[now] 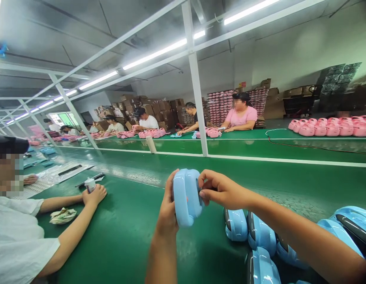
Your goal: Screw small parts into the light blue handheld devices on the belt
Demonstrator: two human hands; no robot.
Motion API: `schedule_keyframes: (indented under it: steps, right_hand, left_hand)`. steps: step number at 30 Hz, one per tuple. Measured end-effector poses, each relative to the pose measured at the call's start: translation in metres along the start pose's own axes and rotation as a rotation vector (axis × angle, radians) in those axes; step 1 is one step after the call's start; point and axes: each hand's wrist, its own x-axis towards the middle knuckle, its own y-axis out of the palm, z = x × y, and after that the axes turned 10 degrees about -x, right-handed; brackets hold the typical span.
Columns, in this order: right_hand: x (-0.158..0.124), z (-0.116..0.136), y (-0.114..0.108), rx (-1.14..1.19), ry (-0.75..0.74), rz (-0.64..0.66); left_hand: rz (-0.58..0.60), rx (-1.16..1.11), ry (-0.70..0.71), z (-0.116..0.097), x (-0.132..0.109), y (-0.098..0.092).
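While the left hand (167,215) is gripping the blue casing (183,197), the right hand (222,191), hold unclear, is best working lightly.

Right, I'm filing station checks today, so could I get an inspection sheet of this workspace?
Surface: green worktop, glossy.
Job's things: light-blue unit held above the worktop; more blue units at lower right.
Clutter: crumpled pale item beside a co-worker's forearm; small cup in that co-worker's hand.
Hands: left hand grips the light-blue unit; right hand has its fingertips at the unit's right side, grip unclear.
Cables: thin cable along the far side, right.
Surroundings: people working opposite, pink units, stacked cartons, lit ceiling lamps.
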Motion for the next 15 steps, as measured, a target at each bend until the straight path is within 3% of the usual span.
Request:
schedule_keyframes:
  steps: [11, 15]
  right_hand:
    - [-0.002, -0.003, -0.005, -0.017, -0.028, 0.046]
    - [-0.003, 0.000, -0.005, -0.067, -0.076, 0.063]
  left_hand:
    - [0.025, 0.224, 0.185, -0.002, -0.005, 0.004]
    - [-0.011, 0.229, 0.165, -0.007, -0.008, 0.012]
